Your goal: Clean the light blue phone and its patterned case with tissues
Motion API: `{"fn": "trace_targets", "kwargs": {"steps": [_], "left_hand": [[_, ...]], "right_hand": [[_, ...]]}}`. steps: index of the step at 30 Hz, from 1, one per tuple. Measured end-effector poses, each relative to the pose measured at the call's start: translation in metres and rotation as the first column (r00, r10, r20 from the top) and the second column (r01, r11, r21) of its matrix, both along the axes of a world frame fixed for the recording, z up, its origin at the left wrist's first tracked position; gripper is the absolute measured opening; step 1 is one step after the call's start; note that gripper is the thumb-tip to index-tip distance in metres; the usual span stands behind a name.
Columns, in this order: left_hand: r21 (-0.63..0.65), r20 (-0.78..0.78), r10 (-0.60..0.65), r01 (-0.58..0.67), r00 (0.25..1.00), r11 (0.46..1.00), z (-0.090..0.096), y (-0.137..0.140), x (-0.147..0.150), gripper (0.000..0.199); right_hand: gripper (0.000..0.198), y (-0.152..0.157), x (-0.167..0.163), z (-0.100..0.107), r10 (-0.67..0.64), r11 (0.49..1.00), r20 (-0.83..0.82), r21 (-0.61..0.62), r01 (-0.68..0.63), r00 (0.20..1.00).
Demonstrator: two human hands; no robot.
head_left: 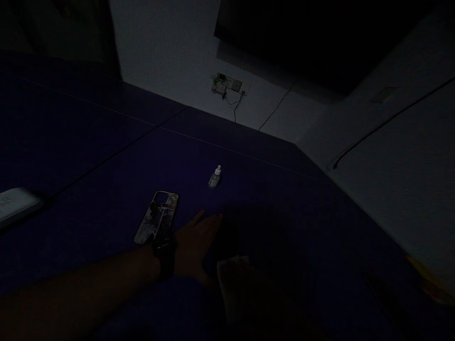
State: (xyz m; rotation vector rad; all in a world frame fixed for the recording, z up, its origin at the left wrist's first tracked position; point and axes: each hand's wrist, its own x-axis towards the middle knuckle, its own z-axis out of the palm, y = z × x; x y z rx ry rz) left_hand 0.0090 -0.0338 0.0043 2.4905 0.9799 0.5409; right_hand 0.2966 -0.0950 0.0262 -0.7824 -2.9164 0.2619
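The picture is very dark. My left hand [197, 246], with a black watch [164, 253] on its wrist, lies palm down on a dark blue surface [117, 289], fingers stretched out. Close to its wrist a phone case [156, 220] with a printed pattern and a camera cutout lies flat. A small dropper bottle [214, 179] with a white top stands beyond the fingertips. To the right, my right hand [245, 277] is over a white cloth or tissue [227, 293] and appears to grip it; deep shadow hides most of its fingers.
A white box-like object [19, 204] lies at the left edge. Behind the surface is a pale wall [163, 52] with a socket panel [229, 84], hanging cables and a large dark screen [302, 38]. Something yellowish [426, 274] shows at the right edge.
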Motion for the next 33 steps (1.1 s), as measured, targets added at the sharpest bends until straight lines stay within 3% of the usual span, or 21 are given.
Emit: {"fn": "trace_targets", "kwargs": {"steps": [10,19,26,33], "left_hand": [[0.013,-0.012,-0.011,0.011,1.000,1.000,0.001,0.000,0.000,0.132],[0.028,-0.044,0.000,0.001,0.999,1.000,0.000,0.001,0.000,0.137],[0.078,-0.062,0.065,-0.060,0.996,0.995,-0.005,-0.001,0.000,0.138],[0.131,-0.243,0.129,-0.099,0.961,0.986,-0.021,0.004,0.001,0.128]], "right_hand": [[0.036,0.000,0.008,-0.006,-0.024,1.000,0.008,0.002,0.024,1.000],[0.075,-0.011,0.005,-0.017,-0.145,0.989,0.027,0.035,0.144,0.989],[0.071,-0.011,-0.003,-0.022,-0.113,0.993,0.028,0.026,0.112,0.993],[0.069,-0.001,0.010,-0.014,-0.087,0.996,0.014,0.029,0.087,0.996]]}}
